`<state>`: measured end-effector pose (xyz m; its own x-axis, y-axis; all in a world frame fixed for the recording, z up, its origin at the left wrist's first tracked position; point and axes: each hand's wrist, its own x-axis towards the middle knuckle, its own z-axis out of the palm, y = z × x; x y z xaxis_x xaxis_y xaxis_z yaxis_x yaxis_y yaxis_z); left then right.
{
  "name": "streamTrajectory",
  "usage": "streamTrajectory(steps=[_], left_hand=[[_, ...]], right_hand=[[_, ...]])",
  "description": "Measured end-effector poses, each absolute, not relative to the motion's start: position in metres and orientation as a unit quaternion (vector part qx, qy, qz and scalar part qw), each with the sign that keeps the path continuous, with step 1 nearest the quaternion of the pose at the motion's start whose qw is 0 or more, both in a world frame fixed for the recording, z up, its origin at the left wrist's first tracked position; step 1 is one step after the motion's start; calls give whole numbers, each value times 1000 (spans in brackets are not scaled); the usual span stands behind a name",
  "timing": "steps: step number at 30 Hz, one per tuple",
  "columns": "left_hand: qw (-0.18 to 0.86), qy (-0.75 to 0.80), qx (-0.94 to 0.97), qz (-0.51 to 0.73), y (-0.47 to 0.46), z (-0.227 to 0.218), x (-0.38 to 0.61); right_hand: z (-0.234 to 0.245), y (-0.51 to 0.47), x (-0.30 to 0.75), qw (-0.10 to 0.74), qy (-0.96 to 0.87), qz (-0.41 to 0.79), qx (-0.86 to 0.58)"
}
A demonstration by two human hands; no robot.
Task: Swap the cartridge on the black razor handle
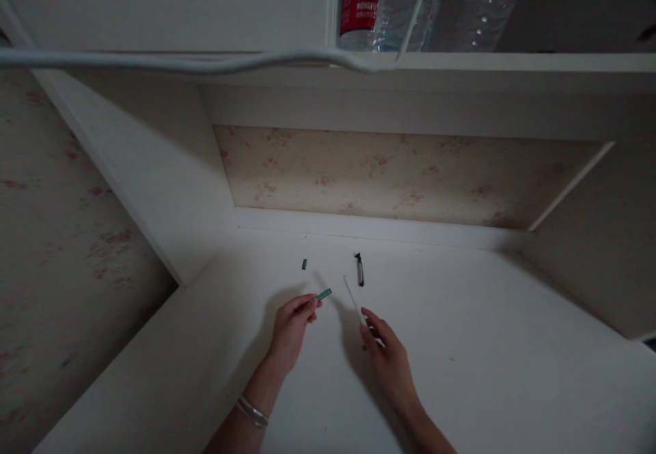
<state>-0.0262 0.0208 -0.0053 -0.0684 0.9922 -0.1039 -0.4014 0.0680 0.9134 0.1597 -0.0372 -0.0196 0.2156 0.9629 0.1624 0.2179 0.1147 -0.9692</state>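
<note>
Two fingers (310, 301) of the left hand (291, 327) pinch the teal piece (324, 295).

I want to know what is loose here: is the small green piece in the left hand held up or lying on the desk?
Held up: the left hand pinches the green piece at its fingertips, above the desk.

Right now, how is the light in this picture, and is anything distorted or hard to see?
Head view: dim overall, no glare; left hand and right hand cast soft shadows on the white desk; straight shelf edges bow from the wide lens; the small green piece and black pen part are too small for detail.
</note>
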Motion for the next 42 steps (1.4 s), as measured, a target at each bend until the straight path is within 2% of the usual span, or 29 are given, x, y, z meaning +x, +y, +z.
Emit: streamTrajectory(steps=[4, 8, 10, 16, 22, 31, 38, 42], left_hand=[[599, 436, 343, 577, 20, -5, -25], [600, 433, 339, 581, 20, -7, -24], [602, 429, 342, 580, 20, -7, -24], [612, 424, 352, 568, 20, -9, -25], [612, 424, 352, 567, 20, -12, -25], [619, 426, 357, 555, 20, -12, -24], [609, 439, 382, 539, 18, -7, -22], [600, 452, 403, 524, 17, -5, -19]], right_hand=[[-24, -18, 211, 491, -560, 256, -617], [-24, 7, 273, 367, -614, 55, -697], [-20, 18, 298, 339, -602, 13, -723], [-15, 39, 343, 263, -560, -39, -785], [-22, 57, 362, 194, -566, -33, -800], [-26, 68, 360, 175, -599, -22, -781], [-7, 64, 336, 239, -628, -11, -741], [9, 45, 279, 270, -695, 51, -664]])
